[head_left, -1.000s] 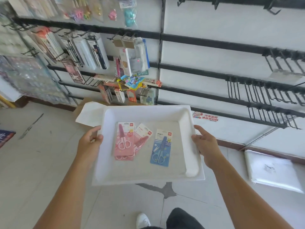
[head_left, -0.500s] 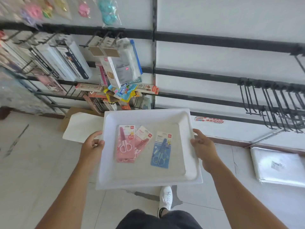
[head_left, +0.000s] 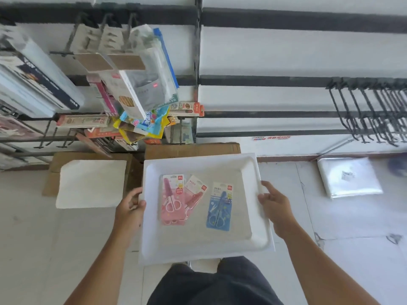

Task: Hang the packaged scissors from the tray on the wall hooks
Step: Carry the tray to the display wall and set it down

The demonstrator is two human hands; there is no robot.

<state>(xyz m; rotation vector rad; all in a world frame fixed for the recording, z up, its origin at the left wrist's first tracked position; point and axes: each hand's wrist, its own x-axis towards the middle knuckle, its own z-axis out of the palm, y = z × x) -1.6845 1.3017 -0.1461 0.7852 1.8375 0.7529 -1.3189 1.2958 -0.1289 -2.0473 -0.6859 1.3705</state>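
Note:
I hold a white tray (head_left: 199,249) level in front of me, my left hand (head_left: 130,209) gripping its left rim and my right hand (head_left: 274,204) its right rim. Three packaged scissors lie flat in it: a pink pack (head_left: 171,200) on the left, a second pink pack (head_left: 195,195) partly overlapping it, and a blue pack (head_left: 220,209) to the right. Empty black wall hooks (head_left: 365,111) hang in a row at the far right of the wall.
Stocked hooks with hanging stationery packs (head_left: 136,84) crowd the wall's left half. A cardboard box (head_left: 191,150) sits on the floor just beyond the tray, with a white board (head_left: 91,183) on another box to the left. A plastic-wrapped packet (head_left: 350,177) lies on the floor at right.
My view has tilted downward and moved closer to the wall; my legs now show below the tray. Both hands keep the same grip on the tray and the packs have not shifted.

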